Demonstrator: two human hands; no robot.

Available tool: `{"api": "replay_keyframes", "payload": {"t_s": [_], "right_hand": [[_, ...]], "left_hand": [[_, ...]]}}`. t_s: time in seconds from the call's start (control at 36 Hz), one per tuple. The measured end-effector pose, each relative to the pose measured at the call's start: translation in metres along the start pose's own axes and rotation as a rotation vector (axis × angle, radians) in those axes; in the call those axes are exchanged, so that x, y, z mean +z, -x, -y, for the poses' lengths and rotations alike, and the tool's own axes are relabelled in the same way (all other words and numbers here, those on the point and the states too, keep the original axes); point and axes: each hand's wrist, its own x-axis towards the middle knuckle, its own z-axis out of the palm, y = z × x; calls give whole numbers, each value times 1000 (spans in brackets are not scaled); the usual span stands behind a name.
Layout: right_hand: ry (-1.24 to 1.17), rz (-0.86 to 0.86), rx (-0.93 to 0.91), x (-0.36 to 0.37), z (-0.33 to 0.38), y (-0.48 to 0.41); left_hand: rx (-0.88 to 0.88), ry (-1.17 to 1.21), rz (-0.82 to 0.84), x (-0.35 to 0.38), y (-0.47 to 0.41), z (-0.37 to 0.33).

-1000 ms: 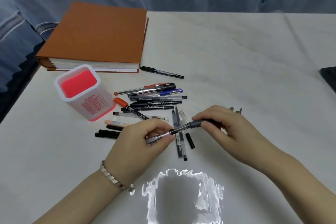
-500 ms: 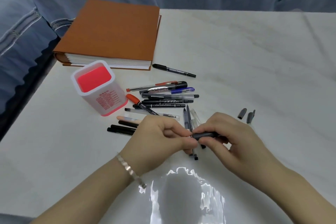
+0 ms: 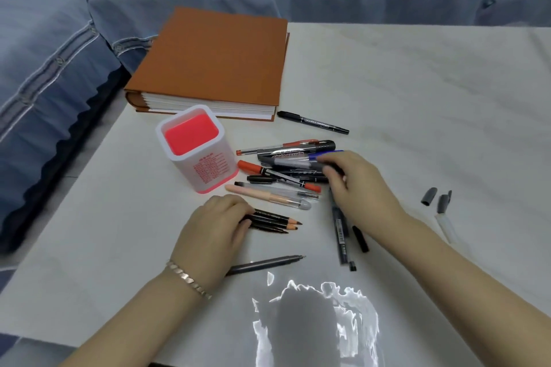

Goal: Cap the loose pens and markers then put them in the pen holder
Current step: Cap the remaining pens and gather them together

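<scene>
Standing upright leftmost was one white, red-lined plastic pen holder [image 3: 205, 171]; the left hand [image 3: 214, 232] curled round three dark pencils [image 3: 275, 222]; the right hand [image 3: 356, 186] touched the heap of pens [image 3: 286, 155] with bent fingers, grip unclear; two grey caps [image 3: 429, 196] lay loose far right.

Pen pile [image 3: 286, 164] crowds holder's [image 3: 208, 171] right, book [image 3: 214, 56] behind

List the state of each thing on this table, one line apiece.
pen holder, upright, no pens showing.
orange binder, closed, flat.
left hand, gripping black pencils.
right hand, fingers in the pen pile; grip unclear.
grey pen, loose, tip bare.
grey caps, off, lying loose.
black marker, capped, beside binder.
</scene>
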Motion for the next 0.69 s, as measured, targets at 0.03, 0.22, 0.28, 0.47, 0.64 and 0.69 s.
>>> {"api": "replay_keyframes", "payload": {"t_s": [0.03,0.22,0.28,0.47,0.64,0.69], "right_hand": [[-2,-3,-1,3,3,-7],[154,22,20,3,-15,-7],[145,37,16,-7,-23,8],[162,138,109,-51,-60,63],[192,141,230,-73,-73,84],[197,120,256,-77,-76,87]], "left_hand": [[8,-18,-6,0,-2,0],[87,-145,23,6,-19,-6],[96,-167,36,9,-24,-5],[93,-233,162,9,-41,-10],[179,-257,129,10,-41,-21],[121,-136,84,10,-37,-31]]}}
